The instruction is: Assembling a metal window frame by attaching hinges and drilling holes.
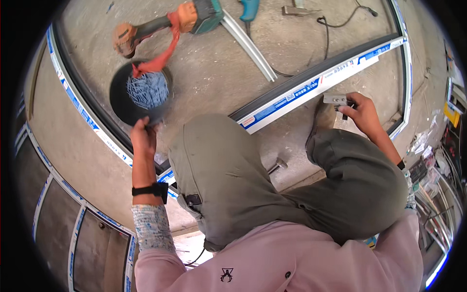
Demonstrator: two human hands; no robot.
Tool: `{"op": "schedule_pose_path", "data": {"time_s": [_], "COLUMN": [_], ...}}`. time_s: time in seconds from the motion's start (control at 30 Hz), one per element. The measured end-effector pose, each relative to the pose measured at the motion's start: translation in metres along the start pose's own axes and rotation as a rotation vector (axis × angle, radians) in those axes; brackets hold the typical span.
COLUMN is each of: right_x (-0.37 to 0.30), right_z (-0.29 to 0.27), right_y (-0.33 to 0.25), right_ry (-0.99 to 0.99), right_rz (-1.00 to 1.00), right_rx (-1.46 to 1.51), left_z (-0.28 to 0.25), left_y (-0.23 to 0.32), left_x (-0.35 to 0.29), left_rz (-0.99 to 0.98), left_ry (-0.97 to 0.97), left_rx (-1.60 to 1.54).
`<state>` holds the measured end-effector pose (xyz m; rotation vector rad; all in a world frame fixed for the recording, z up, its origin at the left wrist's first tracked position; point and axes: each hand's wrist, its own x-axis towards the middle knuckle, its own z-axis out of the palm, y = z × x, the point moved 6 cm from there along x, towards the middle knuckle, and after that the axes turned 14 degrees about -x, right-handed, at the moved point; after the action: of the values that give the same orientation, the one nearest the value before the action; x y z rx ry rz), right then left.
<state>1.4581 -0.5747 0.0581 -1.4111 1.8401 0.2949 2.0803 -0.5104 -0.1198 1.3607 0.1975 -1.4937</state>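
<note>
My left hand [143, 136] is closed on the near rim of a round black bucket [120, 100]. Long thin grey metal fasteners, nails or screws, lie heaped [147, 90] inside it. A red cloth strip [163, 59] hangs from an orange and teal cordless power tool [146, 30] and droops over the bucket's far edge. On the right, my right hand [362, 113] grips a small silver metal block with two round holes or screw heads [335, 99] and a dark part beneath it. The block is above my shoe, and my fingers partly cover it.
A window or door frame [311, 80] with blue and white film surrounds me on the floor. A hammer [279, 164] lies between my legs. Farther off are a white metal strip [250, 46], a teal corded tool [249, 9] and its black cable [327, 41]. More framing [73, 243] stands lower left.
</note>
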Motion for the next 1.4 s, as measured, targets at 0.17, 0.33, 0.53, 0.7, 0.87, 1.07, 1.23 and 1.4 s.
{"op": "schedule_pose_path", "data": {"time_s": [0.17, 0.33, 0.53, 0.7, 0.87, 1.07, 1.23, 1.4], "right_x": [-0.005, 0.001, -0.014, -0.020, -0.019, 0.006, 0.031, 0.066], "right_z": [-0.022, -0.028, -0.025, -0.022, -0.033, -0.061, -0.073, -0.070], "right_y": [0.014, 0.020, 0.077, 0.122, 0.142, 0.141, 0.175, 0.212], "right_ry": [0.133, 0.250, 0.309, 0.407, 0.470, 0.606, 0.750, 0.745], "right_rz": [0.005, -0.041, 0.011, 0.096, 0.135, -0.116, -0.243, -0.221], "right_rx": [-0.148, -0.119, 0.014, 0.030, 0.219, 0.118, 0.066, 0.091], "left_z": [0.062, 0.119, 0.189, 0.301, 0.450, 0.508, 0.499, 0.493], "left_y": [-0.038, -0.055, 0.030, -0.011, -0.115, -0.230, -0.287, -0.292], "left_x": [-0.041, -0.011, -0.019, -0.086, -0.095, -0.037, -0.028, -0.022], "left_rz": [-0.158, -0.148, 0.166, 0.130, 0.415, 0.488, 0.380, 0.294], "left_ry": [-0.015, -0.269, -0.217, -0.347, -0.939, -0.989, -0.724, -0.591], "left_rx": [0.427, 0.722, 1.474, 1.762, 1.748, 2.245, 2.155, 2.202]}}
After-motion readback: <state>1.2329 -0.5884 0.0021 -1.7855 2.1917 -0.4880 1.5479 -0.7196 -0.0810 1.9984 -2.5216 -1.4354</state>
